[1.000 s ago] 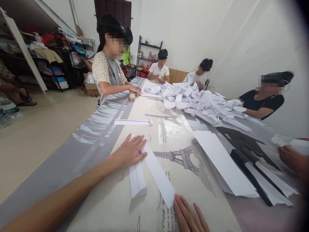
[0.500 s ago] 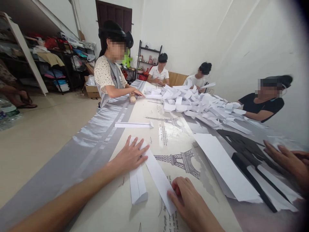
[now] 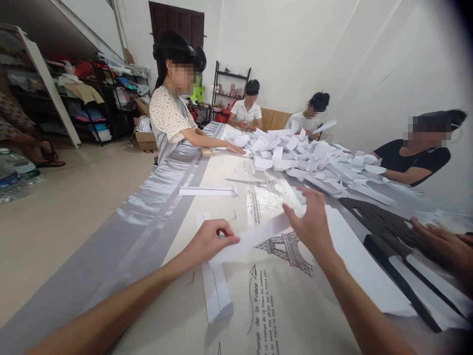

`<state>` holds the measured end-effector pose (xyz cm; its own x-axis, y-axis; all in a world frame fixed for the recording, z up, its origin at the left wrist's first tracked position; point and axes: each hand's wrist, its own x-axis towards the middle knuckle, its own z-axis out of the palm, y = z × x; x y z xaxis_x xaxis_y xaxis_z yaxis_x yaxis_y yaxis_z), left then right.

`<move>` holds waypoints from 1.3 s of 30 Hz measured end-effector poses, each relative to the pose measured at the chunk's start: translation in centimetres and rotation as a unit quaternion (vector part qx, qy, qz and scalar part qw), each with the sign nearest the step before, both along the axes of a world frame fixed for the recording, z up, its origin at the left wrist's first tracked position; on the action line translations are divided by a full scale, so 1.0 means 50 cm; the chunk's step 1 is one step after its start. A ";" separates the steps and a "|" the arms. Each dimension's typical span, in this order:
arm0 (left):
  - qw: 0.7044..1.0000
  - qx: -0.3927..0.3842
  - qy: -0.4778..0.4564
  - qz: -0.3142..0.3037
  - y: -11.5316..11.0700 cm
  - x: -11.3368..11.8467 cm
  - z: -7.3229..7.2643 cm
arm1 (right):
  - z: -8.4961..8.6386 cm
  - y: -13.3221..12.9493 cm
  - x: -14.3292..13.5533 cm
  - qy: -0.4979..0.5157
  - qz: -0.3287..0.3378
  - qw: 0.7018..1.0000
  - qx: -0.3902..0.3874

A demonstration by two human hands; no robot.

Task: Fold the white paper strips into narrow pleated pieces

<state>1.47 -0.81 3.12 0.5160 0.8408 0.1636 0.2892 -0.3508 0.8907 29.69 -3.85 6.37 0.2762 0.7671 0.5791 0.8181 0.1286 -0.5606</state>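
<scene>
My left hand (image 3: 212,241) is closed, thumb and fingertips pinching a white folded paper strip (image 3: 254,240) near its left end. The strip slants up to the right, over the printed Eiffel Tower pattern on the tablecloth. At its right end is my right hand (image 3: 314,222), thumb and fingers apart; whether it touches the paper I cannot tell. Partly beneath the held strip and my left hand lies another folded paper piece (image 3: 215,293). A third folded strip (image 3: 209,191) rests farther up the table. To the right, a stack of white sheets (image 3: 354,256) is partly behind my right forearm.
A large heap of folded white papers (image 3: 314,158) covers the table's far right. Several co-workers sit or stand around the table. Another person's hands (image 3: 439,241) are at the right edge, beside a black bag (image 3: 369,217). A cardboard box (image 3: 146,140) stands on the floor.
My left hand has gone from lying flat to pinching the strip. My right hand has moved up and away, and the strip has swung to point right. The co-worker at left reaches farther toward the heap.
</scene>
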 end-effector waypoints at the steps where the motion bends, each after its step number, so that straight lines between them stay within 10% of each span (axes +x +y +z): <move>1: 0.999 -0.023 -0.032 0.036 -0.003 0.001 0.006 | -0.005 0.009 -0.022 0.098 -0.004 0.995 0.030; 7: 0.973 -0.118 -0.173 0.101 -0.033 0.013 0.019 | -0.053 -0.014 -0.161 0.467 0.269 0.823 -0.179; 20: 0.993 -0.088 -0.078 0.011 -0.011 0.001 0.004 | -0.025 -0.045 -0.152 0.279 0.364 0.794 -0.399; 25: 0.997 -0.062 -0.007 0.051 0.005 -0.010 -0.021 | -0.062 -0.041 -0.151 0.267 0.291 0.867 -0.303; 29: 0.977 0.121 0.123 0.125 -0.006 -0.020 -0.030 | -0.097 -0.046 -0.148 0.092 0.253 0.933 -0.240; 33: 0.905 0.305 0.282 0.088 -0.025 -0.020 -0.043 | -0.109 -0.065 -0.157 -0.088 0.231 0.945 -0.213; 39: 0.866 0.344 0.361 0.036 -0.037 -0.014 -0.061 | -0.128 -0.077 -0.181 -0.220 0.190 0.948 -0.127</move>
<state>0.75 -2.68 0.07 0.6433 0.7064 0.2951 0.7268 -0.6847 0.0547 20.64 -7.68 -0.04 -0.2730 0.8931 0.3576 0.9018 0.3670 -0.2281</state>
